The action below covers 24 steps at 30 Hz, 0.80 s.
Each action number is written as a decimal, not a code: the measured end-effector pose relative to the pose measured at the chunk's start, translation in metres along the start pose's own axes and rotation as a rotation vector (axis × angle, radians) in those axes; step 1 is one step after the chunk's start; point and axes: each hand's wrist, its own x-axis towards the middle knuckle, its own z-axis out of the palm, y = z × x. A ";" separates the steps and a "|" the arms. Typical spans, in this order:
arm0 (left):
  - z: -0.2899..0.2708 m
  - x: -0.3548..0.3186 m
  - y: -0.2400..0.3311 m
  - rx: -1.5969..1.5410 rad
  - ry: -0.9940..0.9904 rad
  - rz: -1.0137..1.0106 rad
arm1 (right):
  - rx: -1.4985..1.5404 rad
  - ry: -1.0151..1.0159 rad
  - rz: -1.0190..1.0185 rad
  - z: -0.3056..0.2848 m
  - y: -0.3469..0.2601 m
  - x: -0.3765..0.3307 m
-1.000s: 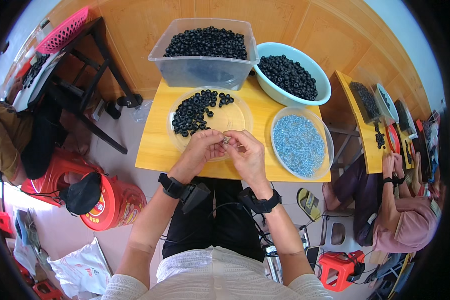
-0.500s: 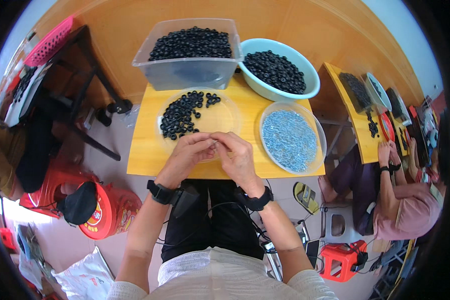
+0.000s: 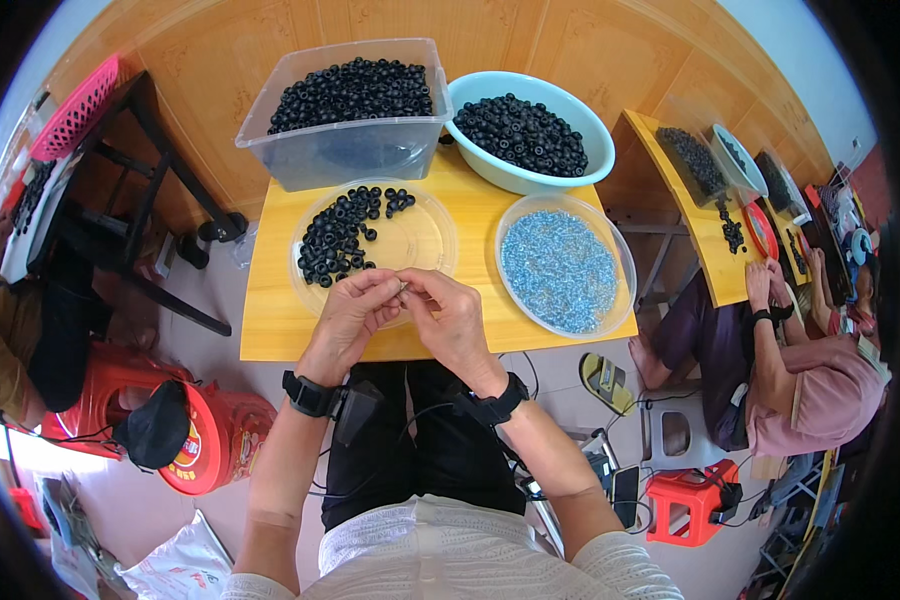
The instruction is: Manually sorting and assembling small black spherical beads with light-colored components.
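Both hands are held together over the near edge of the small yellow table. The left hand and the right hand meet fingertip to fingertip, and a tiny part is pinched between them. It is too small to be told apart clearly; something pale and shiny can just be seen. The fingers of both hands are curled in tight, so neither hand is open.

The clear round dish is found just beyond the hands, on the far side of them. The black rings are piled on the left half of this dish, so they lie far and a little left of the fingertips. The left hand is nearer to them than the right hand. The pile runs from near left to far right across the dish.

The dish of small blue bits is set to the right, close beside the right hand but not touched by it. More black rings are kept in the clear tub and the light blue bowl at the far side of the table, well apart from both hands.
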 end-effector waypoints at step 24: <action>0.001 0.009 0.002 0.403 0.102 0.185 | 0.351 0.128 0.292 0.003 0.013 0.009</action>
